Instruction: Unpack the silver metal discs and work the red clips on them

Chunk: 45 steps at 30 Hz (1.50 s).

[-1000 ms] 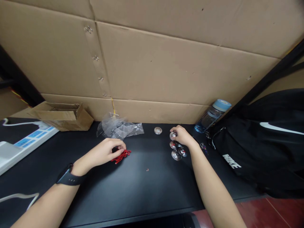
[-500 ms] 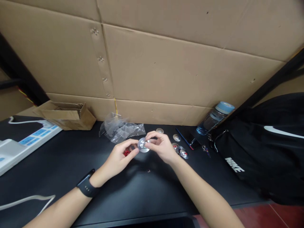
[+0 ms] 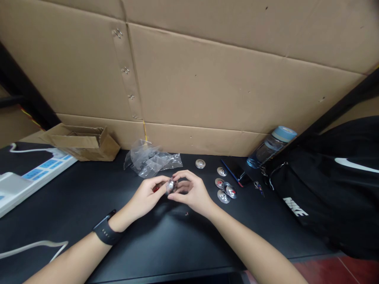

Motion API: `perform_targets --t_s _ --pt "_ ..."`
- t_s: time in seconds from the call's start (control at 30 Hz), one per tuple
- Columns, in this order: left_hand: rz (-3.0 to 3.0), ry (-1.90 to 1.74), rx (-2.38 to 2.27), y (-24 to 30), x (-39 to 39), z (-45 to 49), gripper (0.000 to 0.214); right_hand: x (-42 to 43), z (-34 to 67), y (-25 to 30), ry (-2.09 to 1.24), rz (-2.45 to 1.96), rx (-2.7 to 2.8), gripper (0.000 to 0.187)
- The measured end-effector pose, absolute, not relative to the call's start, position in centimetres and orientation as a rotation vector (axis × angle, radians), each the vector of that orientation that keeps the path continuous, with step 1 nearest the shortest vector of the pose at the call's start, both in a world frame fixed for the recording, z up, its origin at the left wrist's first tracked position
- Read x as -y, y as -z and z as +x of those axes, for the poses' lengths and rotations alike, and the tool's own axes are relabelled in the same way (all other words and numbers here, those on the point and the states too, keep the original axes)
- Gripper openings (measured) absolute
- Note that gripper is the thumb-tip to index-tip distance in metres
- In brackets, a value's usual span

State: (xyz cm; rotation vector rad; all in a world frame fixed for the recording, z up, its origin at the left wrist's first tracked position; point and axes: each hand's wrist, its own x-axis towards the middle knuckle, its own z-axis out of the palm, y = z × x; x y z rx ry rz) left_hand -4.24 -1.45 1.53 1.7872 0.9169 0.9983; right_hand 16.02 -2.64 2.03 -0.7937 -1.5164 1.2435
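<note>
My left hand (image 3: 152, 195) is closed, with a small red part (image 3: 155, 189) showing between its thumb and fingers. At its fingertips is a shiny domed metal disc (image 3: 171, 185), tilted nearly edge-on. My right hand (image 3: 191, 191) grips the right side of the same disc between thumb and fingers, just above the black table. To the right of that hand lies a cluster of several similar discs (image 3: 223, 196), some with red at the middle. One more disc (image 3: 200, 163) lies farther back, and another disc (image 3: 222, 171) sits behind the cluster.
Crumpled clear plastic bags (image 3: 152, 159) lie against the cardboard wall (image 3: 207, 86). An open cardboard box (image 3: 97, 148) and a white power strip (image 3: 38, 177) are at left. A phone (image 3: 241, 175), a blue pen (image 3: 231, 172), a water bottle (image 3: 269, 148) and a black bag (image 3: 325, 189) stand at right.
The disc in my hands has turned from facing me to nearly edge-on, and both hands have shifted slightly left. My right hand has uncovered the disc at the back.
</note>
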Motion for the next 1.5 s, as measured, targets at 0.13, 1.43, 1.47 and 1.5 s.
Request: perform_targets --t_s 0.13,1.43,1.47,1.5 --pt "1.832 -0.951 -0.921 -1.3 1.5 -4.2 0.030 2.8 16.2 -2.1 -0.908 -0.852 1.729 0.037" --pt "2.343 -0.888 -0.881 -2.5 1.1 -5.5 0.016 -5.8 33.8 -1.5 -0.484 -1.672 1.926 0.036" --pt "2.345 -0.887 -0.876 -2.5 1.1 -5.5 0.017 -6.2 33.1 -1.5 -0.485 -1.630 1.889 0.035" --pt "2.346 -0.885 -0.874 -2.5 1.2 -5.5 0.017 -6.7 32.2 -1.4 -0.479 -1.591 1.854 0.035"
